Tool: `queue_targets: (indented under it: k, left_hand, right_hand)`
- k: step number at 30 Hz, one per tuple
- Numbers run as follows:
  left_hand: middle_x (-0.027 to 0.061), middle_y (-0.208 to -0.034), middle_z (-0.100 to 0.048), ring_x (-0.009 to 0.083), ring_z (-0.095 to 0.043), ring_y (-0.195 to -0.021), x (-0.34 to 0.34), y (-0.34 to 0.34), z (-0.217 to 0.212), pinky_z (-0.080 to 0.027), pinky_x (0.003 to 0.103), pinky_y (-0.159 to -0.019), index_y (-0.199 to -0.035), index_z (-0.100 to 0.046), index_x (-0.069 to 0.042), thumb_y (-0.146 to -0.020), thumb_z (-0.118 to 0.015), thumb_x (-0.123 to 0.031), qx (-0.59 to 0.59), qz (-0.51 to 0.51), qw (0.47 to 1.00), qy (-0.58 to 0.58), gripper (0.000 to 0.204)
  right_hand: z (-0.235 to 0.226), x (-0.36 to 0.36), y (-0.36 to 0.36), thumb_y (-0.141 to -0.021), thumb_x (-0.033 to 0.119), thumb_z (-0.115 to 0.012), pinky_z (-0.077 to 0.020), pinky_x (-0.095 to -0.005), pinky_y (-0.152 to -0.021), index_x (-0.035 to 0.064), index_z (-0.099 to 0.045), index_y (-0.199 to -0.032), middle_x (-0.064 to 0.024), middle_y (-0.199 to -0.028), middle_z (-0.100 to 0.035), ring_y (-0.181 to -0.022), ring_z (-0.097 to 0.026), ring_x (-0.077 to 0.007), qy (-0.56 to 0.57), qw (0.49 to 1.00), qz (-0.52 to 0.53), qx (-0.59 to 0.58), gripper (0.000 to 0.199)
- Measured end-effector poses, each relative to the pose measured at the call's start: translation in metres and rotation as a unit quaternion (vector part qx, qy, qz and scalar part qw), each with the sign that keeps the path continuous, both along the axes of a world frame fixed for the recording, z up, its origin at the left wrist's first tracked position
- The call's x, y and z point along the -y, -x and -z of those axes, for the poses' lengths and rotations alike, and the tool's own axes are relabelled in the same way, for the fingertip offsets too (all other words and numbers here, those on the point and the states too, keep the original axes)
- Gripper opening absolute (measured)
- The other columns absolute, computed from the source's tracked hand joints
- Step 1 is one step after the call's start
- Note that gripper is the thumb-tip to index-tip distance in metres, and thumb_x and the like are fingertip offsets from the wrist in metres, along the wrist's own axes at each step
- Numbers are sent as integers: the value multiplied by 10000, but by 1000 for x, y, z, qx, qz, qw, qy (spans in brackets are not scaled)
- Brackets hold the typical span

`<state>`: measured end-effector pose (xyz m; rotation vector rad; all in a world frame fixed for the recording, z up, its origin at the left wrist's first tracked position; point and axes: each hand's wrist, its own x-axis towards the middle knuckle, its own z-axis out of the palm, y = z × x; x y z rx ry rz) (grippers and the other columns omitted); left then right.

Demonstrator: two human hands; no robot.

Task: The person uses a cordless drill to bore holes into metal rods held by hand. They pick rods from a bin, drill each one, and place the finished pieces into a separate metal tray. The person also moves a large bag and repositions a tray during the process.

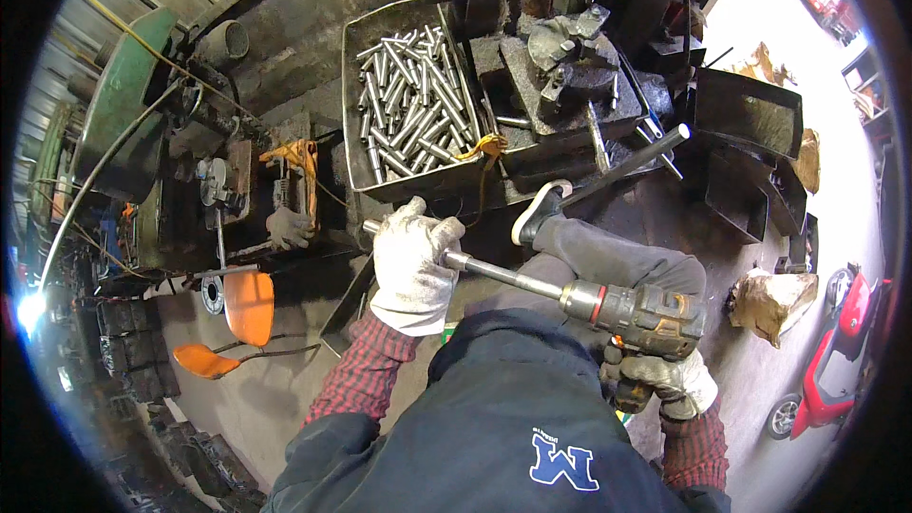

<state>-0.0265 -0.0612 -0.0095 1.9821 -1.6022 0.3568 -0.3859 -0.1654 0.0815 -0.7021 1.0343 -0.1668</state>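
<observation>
My left hand (410, 271), in a pale work glove, is closed around a short steel tube (457, 259) whose ends stick out on both sides of the fist. From its right end a thinner steel rod (513, 277) runs to the chuck of a black cordless drill (646, 312). The drill lies sideways over my lap, pointing left. My right hand (679, 382), gloved as well, is wrapped round its handle; the trigger finger is partly hidden. Beyond my left hand stands a metal bin (353, 157) heaped with loose steel pins (413, 100).
A vise-like metal fixture (560, 57) sits right of the bin, with a thick bar (632, 163) slanting toward me. An orange chair (249, 309) stands left; machinery fills the far left. Dark metal boxes (750, 114), a wrapped bundle (771, 304) and a red scooter (826, 370) are right.
</observation>
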Motion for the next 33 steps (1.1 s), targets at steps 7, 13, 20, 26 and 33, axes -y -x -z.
queue_targets:
  k: [7,13,20,26,33]
  left_hand:
    - [83,-697,-616,323,-674,-741,13,0,-6,-510,467,-710,-797,-714,-177,-704,-750,-128,-4,30,993,-117,112]
    - [50,-645,-572,280,-628,-633,18,0,-6,-471,440,-630,-813,-707,-189,-733,-743,-135,13,80,990,-119,103]
    - [44,-617,-542,280,-608,-609,27,4,-9,-463,439,-611,-849,-705,-189,-728,-742,-114,-2,111,988,-110,147]
    - [72,-632,-632,289,-664,-611,33,9,-17,-495,454,-618,-852,-733,-176,-736,-783,-213,7,105,986,-127,132]
    - [42,-604,-476,266,-574,-598,40,16,-16,-441,432,-602,-804,-665,-189,-704,-727,-112,38,110,990,-74,140]
  right_hand:
    - [0,5,3,-686,-41,-928,-620,-353,-859,28,-713,-1265,-74,-1071,-785,-965,-749,-174,19,1000,-2,8,621]
    - [7,6,7,-775,-24,-869,-643,-415,-776,-18,-620,-1363,-112,-1035,-749,-883,-754,-248,79,996,-35,18,639]
    - [13,2,12,-770,-20,-873,-641,-418,-781,-19,-624,-1362,-116,-1032,-745,-877,-751,-255,59,998,-11,24,642]
    - [18,1,12,-771,36,-879,-641,-435,-787,-24,-621,-1376,-121,-1029,-742,-875,-752,-272,35,997,22,62,660]
    - [18,0,11,-782,45,-866,-634,-443,-809,-16,-626,-1370,-120,-1025,-742,-887,-742,-269,65,997,10,49,638]
